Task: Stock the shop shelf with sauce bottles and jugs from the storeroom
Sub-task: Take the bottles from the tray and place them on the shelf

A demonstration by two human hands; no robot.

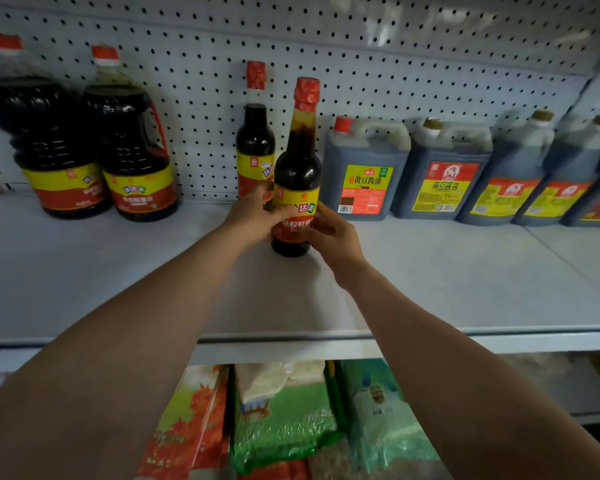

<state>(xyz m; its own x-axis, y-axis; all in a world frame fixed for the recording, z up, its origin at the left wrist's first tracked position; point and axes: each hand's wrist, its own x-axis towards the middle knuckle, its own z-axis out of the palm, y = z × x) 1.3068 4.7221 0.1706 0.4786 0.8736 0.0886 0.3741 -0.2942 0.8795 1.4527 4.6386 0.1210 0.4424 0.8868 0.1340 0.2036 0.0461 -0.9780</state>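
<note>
— Where does the bottle stand?
— The tall dark glass sauce bottle with a red foil cap and yellow-and-red label (296,174) stands upright on the pale grey shelf board (430,271), just in front of a second, matching sauce bottle (255,140).
— And the hands?
— The left hand (253,216) curls round its label from the left, the right hand (333,233) from the right; each grip is closed on the bottle.
— What surrounds it?
— To the left, two big round dark jugs with red caps (84,133) stand against the white pegboard back (361,64). To the right runs a row of square handled jugs with yellow-and-red labels (447,168). Below the shelf lie colourful plastic bags of grain (284,417).
</note>
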